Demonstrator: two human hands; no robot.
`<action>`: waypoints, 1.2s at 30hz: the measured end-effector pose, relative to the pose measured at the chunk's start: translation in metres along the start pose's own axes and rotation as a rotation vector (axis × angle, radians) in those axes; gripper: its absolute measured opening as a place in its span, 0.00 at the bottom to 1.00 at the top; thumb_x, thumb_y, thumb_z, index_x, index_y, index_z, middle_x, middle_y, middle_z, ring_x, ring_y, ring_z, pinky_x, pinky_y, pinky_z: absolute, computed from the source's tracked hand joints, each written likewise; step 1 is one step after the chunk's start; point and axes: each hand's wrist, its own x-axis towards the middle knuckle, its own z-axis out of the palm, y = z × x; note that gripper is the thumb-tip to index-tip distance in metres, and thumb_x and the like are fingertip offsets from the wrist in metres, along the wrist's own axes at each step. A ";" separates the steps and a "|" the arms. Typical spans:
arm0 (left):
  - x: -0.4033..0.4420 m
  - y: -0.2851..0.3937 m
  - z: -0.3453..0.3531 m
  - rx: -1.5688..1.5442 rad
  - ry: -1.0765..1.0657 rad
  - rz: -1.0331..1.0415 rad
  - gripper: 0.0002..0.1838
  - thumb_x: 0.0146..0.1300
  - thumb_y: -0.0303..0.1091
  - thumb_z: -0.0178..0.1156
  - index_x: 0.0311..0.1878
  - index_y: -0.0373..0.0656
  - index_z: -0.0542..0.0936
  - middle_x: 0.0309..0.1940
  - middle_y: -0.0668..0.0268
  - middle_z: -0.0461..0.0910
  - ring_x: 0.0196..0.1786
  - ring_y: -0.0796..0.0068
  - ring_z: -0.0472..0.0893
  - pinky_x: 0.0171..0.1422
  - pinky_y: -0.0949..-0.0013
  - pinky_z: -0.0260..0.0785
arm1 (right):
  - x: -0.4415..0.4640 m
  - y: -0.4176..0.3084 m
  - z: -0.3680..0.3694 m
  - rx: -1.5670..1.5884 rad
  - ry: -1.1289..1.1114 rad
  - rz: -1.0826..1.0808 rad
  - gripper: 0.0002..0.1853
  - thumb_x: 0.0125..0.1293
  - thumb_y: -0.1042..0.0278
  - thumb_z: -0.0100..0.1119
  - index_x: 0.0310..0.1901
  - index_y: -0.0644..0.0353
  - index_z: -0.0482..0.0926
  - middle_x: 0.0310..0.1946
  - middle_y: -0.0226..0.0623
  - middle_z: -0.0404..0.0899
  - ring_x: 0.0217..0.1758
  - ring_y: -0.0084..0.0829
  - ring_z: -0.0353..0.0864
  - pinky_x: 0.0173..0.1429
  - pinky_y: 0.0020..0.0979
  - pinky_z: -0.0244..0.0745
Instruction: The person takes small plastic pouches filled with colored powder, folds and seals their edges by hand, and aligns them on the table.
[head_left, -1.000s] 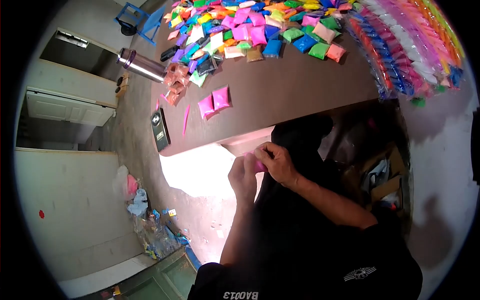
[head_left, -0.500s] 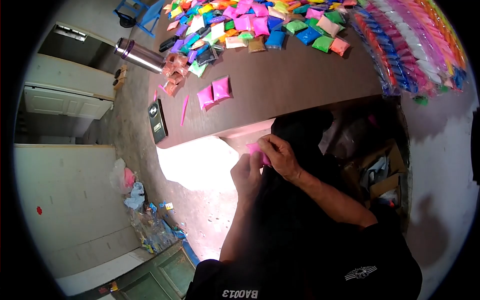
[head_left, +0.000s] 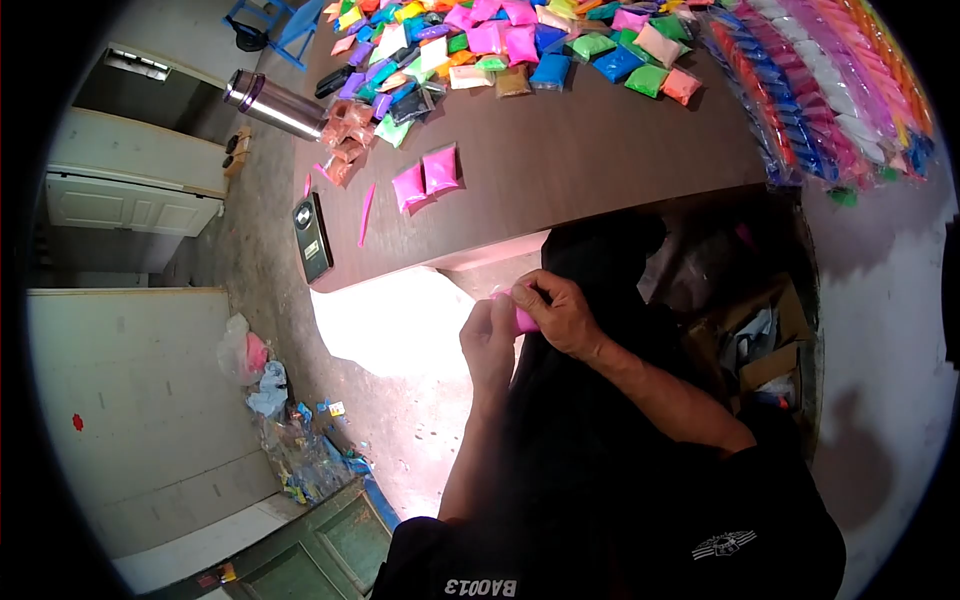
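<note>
My left hand (head_left: 489,340) and my right hand (head_left: 557,312) meet over my lap, in front of the table's near edge. Between them is a small pink packet (head_left: 525,321), partly covered by the fingers. Both hands have their fingers closed on it. On the brown table (head_left: 560,150) lie two pink packets (head_left: 439,170) side by side, with a thin pink stick (head_left: 366,215) to their left. A dark phone (head_left: 311,238) rests at the table's left corner.
Many coloured packets (head_left: 485,40) cover the table's far side. Brownish packets (head_left: 347,135) lie beside a metal flask (head_left: 275,105). Strips of coloured packets (head_left: 800,90) are at the right. An open cardboard box (head_left: 790,310) stands below, and plastic waste (head_left: 300,450) lies on the floor.
The fingers have shifted on the pink packet, which showed more half a second ago. The right hand's fingertips are now nearer the left hand. The view has tilted slightly.
</note>
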 end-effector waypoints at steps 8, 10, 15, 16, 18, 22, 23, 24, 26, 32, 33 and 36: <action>0.001 -0.008 -0.001 0.009 0.065 0.137 0.17 0.77 0.34 0.59 0.28 0.39 0.74 0.25 0.77 0.70 0.30 0.88 0.65 0.31 0.78 0.57 | 0.000 0.005 0.005 -0.136 0.017 -0.089 0.19 0.78 0.55 0.57 0.35 0.64 0.78 0.23 0.37 0.74 0.27 0.25 0.71 0.33 0.31 0.70; 0.000 -0.005 0.001 0.000 0.042 0.069 0.17 0.78 0.37 0.58 0.31 0.38 0.76 0.24 0.75 0.72 0.29 0.88 0.67 0.31 0.78 0.59 | -0.002 0.002 0.001 -0.231 0.005 -0.078 0.14 0.77 0.60 0.56 0.39 0.64 0.80 0.29 0.41 0.78 0.32 0.32 0.77 0.38 0.32 0.74; 0.000 0.001 0.005 0.087 0.015 0.023 0.22 0.79 0.47 0.55 0.34 0.38 0.78 0.24 0.71 0.74 0.27 0.83 0.71 0.31 0.76 0.64 | -0.006 -0.004 0.002 -0.188 0.079 -0.034 0.12 0.76 0.65 0.55 0.43 0.66 0.83 0.35 0.46 0.84 0.35 0.37 0.82 0.43 0.33 0.78; 0.000 0.001 0.004 0.084 0.008 0.034 0.22 0.79 0.47 0.55 0.34 0.38 0.78 0.24 0.71 0.74 0.27 0.83 0.71 0.31 0.76 0.64 | -0.006 -0.012 0.001 -0.174 0.069 0.058 0.13 0.77 0.63 0.54 0.42 0.66 0.82 0.33 0.45 0.83 0.34 0.35 0.81 0.43 0.32 0.77; -0.002 0.005 0.003 0.176 -0.078 -0.057 0.23 0.80 0.47 0.54 0.33 0.37 0.79 0.23 0.70 0.76 0.26 0.81 0.71 0.31 0.74 0.65 | -0.005 -0.022 -0.004 -0.163 0.079 0.065 0.14 0.77 0.62 0.54 0.42 0.66 0.82 0.32 0.45 0.82 0.34 0.34 0.81 0.42 0.32 0.76; -0.005 0.010 0.007 0.144 -0.081 -0.063 0.25 0.80 0.46 0.52 0.34 0.33 0.80 0.22 0.66 0.79 0.25 0.79 0.74 0.31 0.73 0.66 | -0.005 -0.012 -0.002 -0.129 0.098 0.041 0.18 0.77 0.57 0.54 0.38 0.65 0.82 0.30 0.44 0.81 0.34 0.34 0.81 0.42 0.32 0.76; -0.004 0.009 0.007 0.195 -0.072 -0.009 0.26 0.80 0.46 0.51 0.33 0.32 0.81 0.21 0.65 0.79 0.25 0.78 0.74 0.31 0.71 0.66 | -0.005 -0.012 -0.003 -0.102 0.081 0.054 0.19 0.77 0.56 0.54 0.37 0.65 0.82 0.30 0.44 0.81 0.34 0.34 0.81 0.42 0.32 0.76; -0.003 0.008 0.007 0.246 -0.062 0.044 0.26 0.80 0.45 0.51 0.32 0.31 0.81 0.21 0.63 0.79 0.25 0.77 0.75 0.31 0.69 0.67 | -0.003 -0.011 -0.002 -0.092 0.072 0.083 0.19 0.77 0.55 0.53 0.37 0.64 0.82 0.30 0.44 0.81 0.35 0.35 0.81 0.43 0.32 0.76; -0.003 0.008 0.009 0.249 -0.039 0.071 0.26 0.80 0.45 0.51 0.31 0.31 0.81 0.20 0.63 0.79 0.25 0.76 0.75 0.32 0.68 0.67 | -0.002 -0.005 -0.001 -0.125 0.065 0.043 0.19 0.77 0.55 0.53 0.37 0.64 0.82 0.30 0.44 0.81 0.35 0.34 0.81 0.43 0.32 0.76; -0.002 0.013 0.010 0.157 -0.101 -0.087 0.24 0.78 0.45 0.52 0.35 0.31 0.82 0.23 0.61 0.81 0.25 0.74 0.77 0.33 0.70 0.70 | 0.000 -0.001 -0.007 -0.112 0.106 0.085 0.19 0.78 0.54 0.53 0.40 0.64 0.83 0.33 0.42 0.83 0.37 0.33 0.82 0.45 0.30 0.78; -0.002 0.015 0.011 0.157 -0.102 -0.084 0.24 0.78 0.45 0.52 0.35 0.31 0.82 0.23 0.61 0.81 0.25 0.74 0.77 0.33 0.70 0.70 | -0.001 -0.003 -0.008 -0.117 0.098 0.106 0.19 0.78 0.54 0.53 0.41 0.63 0.83 0.34 0.42 0.84 0.38 0.33 0.82 0.47 0.30 0.79; -0.007 0.020 0.013 0.165 -0.139 -0.117 0.23 0.76 0.44 0.52 0.36 0.30 0.81 0.25 0.61 0.81 0.27 0.74 0.77 0.33 0.70 0.69 | -0.001 0.002 -0.005 -0.023 0.167 0.146 0.19 0.77 0.53 0.53 0.44 0.63 0.84 0.36 0.42 0.85 0.39 0.32 0.83 0.48 0.29 0.79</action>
